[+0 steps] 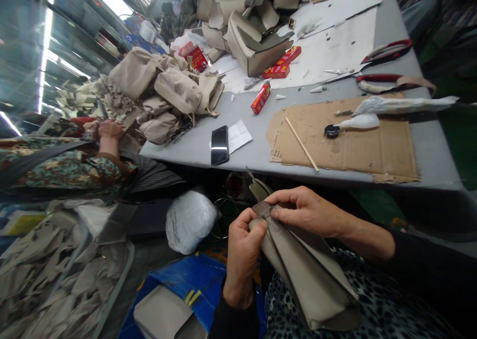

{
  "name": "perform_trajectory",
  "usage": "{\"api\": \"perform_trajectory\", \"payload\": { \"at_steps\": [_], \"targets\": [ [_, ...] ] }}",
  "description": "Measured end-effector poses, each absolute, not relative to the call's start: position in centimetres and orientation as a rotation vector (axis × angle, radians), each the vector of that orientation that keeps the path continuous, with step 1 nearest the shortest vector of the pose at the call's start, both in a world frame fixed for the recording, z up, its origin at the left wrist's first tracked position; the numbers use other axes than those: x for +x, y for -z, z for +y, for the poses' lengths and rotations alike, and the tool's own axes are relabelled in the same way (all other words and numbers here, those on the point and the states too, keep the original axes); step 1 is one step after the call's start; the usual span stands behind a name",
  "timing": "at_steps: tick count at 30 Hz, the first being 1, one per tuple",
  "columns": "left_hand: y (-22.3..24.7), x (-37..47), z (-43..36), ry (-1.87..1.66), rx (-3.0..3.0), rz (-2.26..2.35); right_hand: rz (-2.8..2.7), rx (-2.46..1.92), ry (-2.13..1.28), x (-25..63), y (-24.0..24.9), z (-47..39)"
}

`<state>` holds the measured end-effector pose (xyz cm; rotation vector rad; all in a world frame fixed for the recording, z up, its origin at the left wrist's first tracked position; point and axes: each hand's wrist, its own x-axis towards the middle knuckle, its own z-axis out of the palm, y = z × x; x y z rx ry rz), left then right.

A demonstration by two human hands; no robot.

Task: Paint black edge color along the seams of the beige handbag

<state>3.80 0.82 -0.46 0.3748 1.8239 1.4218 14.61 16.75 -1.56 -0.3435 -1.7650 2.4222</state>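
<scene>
Beige bag piece: [309, 274] over the person's lap, its narrow end raised between both hands, below the table's near edge
Left hand: [246, 244] upright from the wrist, thumb and bent fingers pinching the end's near corner
Right hand: [301, 211] reaching in from the right, forearm slanting, thumb and fingertips closed on the same end, close beside the left
Table: [249, 157] phone [219, 145] on the near edge; cardboard [357, 152] farther right, bearing a thin stick [301, 143]
Beneath: blue container [186, 274] left of the lap
</scene>
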Motion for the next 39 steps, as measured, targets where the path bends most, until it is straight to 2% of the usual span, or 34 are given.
{"api": "perform_trajectory", "payload": {
  "at_steps": [39],
  "targets": [
    [0.99, 3.71, 0.56, -1.431, 0.356, 1.797, -1.827, -0.358, -2.395, 14.40, 1.60, 16.93]
  ]
}}
